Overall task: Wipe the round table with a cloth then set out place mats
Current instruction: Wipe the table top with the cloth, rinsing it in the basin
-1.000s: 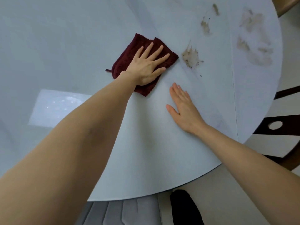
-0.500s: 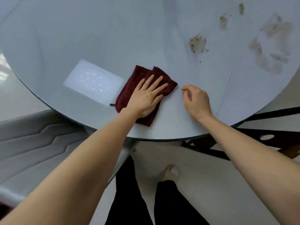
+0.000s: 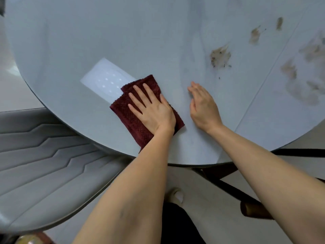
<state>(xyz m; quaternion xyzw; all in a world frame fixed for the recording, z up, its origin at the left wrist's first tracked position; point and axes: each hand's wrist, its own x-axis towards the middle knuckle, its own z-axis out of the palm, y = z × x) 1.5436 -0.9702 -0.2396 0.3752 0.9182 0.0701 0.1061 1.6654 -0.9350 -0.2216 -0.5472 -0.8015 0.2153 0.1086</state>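
A dark red folded cloth lies flat on the pale grey round table, near its front edge. My left hand presses on the cloth with straight, spread fingers. My right hand rests flat on the bare tabletop just right of the cloth, fingers together. Brown smears and more dirty patches mark the table's right part. No place mats are in view.
A grey padded chair seat sits under the table's left front edge. Dark chair or table legs stand at the lower right. My legs and a foot are below the table edge on the pale floor.
My left hand slid the cloth toward me and to the left, turning it. My right hand curled half a second ago and now lies flat again. The view pulled back from the table.
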